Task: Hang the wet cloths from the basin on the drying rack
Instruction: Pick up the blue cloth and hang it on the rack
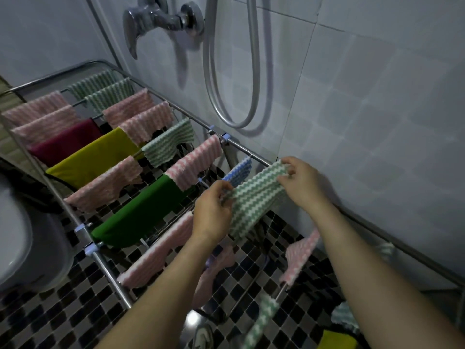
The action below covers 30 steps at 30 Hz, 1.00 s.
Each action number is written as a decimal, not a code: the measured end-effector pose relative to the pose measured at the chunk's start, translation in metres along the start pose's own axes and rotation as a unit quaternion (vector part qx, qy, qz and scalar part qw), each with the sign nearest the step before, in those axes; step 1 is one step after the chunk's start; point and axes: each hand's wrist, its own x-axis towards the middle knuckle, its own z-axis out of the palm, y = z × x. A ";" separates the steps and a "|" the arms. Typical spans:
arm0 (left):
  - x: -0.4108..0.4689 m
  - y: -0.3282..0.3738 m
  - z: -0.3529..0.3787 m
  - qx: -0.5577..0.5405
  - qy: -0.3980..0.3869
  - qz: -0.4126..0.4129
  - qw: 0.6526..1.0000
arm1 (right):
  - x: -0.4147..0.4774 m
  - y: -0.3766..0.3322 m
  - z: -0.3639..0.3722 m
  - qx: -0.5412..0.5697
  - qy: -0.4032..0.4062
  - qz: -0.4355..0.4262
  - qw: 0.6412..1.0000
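A green-and-white striped cloth [254, 197] is stretched between my two hands over a bar of the metal drying rack [105, 268]. My left hand [214, 210] pinches its near-left edge. At the far-right corner, close to the wall-side rail, my right hand [299, 182] pinches the cloth too. Behind it hangs a blue-and-white cloth [240, 171]. Several pink, green, yellow and maroon cloths hang on the bars further left. The basin [22, 248] shows at the left edge.
The tiled wall stands close on the right, with a shower hose [234, 71] and a tap [156, 21] above the rack. More cloths lie at the bottom right [344, 321]. The floor is dark mosaic tile.
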 end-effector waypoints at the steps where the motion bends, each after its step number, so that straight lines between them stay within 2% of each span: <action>1: 0.002 -0.003 0.002 0.027 0.000 0.001 1.000 | 0.001 0.002 0.004 0.012 -0.004 -0.004 1.000; 3: 0.003 -0.007 0.005 0.108 -0.021 0.010 0.994 | 0.003 0.007 0.007 -0.027 0.000 -0.019 0.999; 5: 0.001 -0.010 0.006 0.175 -0.037 0.032 0.983 | 0.004 0.013 0.005 -0.114 0.032 -0.024 0.993; 8: -0.007 -0.007 0.007 0.176 -0.075 0.055 0.980 | 0.000 0.018 0.000 -0.172 0.012 0.050 0.984; 11: -0.018 -0.006 0.011 0.175 -0.137 0.061 0.973 | -0.002 0.022 0.002 -0.138 -0.027 0.088 0.986; 15: -0.023 -0.010 0.016 0.166 -0.109 0.048 0.979 | 0.003 0.024 0.007 -0.083 -0.018 0.099 0.991; 18: -0.024 -0.008 0.016 0.161 -0.097 0.046 0.981 | 0.005 0.020 0.010 -0.094 -0.014 0.084 0.992; 23: -0.024 -0.005 0.012 0.177 -0.035 0.058 0.982 | 0.010 0.014 0.015 -0.151 0.061 0.019 0.986; 25: -0.025 -0.006 0.011 0.216 -0.041 0.075 0.973 | 0.009 0.016 0.013 -0.165 0.036 -0.002 0.986; 30: -0.030 -0.010 0.011 0.211 -0.096 0.082 0.969 | -0.005 0.020 0.010 -0.182 -0.110 -0.072 0.974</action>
